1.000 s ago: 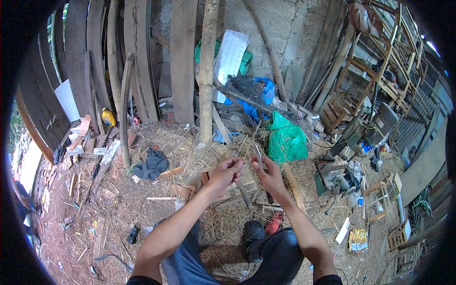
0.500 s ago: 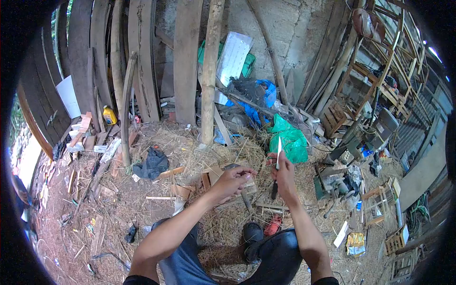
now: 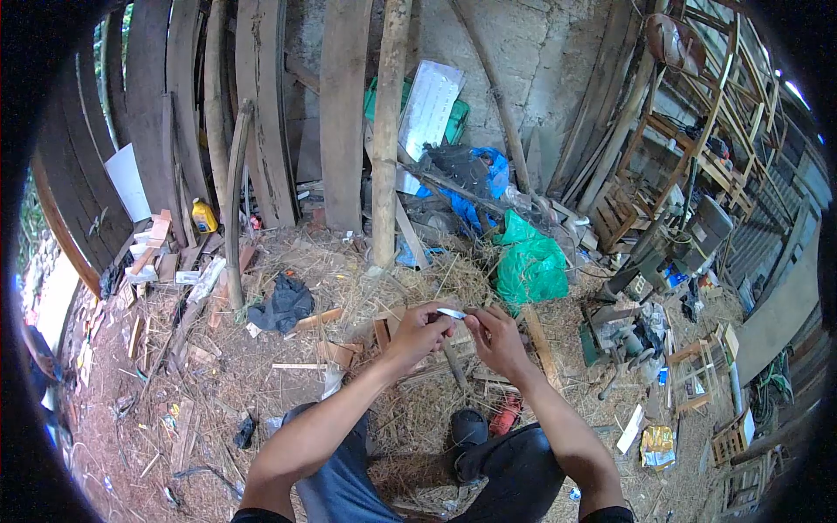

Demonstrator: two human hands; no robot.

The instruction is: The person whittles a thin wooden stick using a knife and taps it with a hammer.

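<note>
Holding one small knife (image 3: pixel 450 314) by what I take to be its handle, the right hand (image 3: pixel 500 343) has its grip curled narrow, though the handle itself is hidden from where I stand. The bright blade (image 3: pixel 452 314) lies between the two hands, one end at the fingertips of the left hand (image 3: pixel 423 334); that grip is pinched narrow, and I can't tell whether anything else is in it. The step in hand looks to me like close work with the edge, which calls for a steady right wrist and left fingers kept clear. Below, I count one dark shoe (image 3: pixel 469 427) and one red thing (image 3: pixel 506 415) just beside it on the straw-strewn floor (image 3: pixel 227 383). Past the hands sits one green bag (image 3: pixel 530 272); off to the left, one black cloth (image 3: pixel 283 305) and, farther back, one yellow bottle (image 3: pixel 204 216); behind, one white panel (image 3: pixel 432 109) leans near an upright post (image 3: pixel 388 139).
</note>
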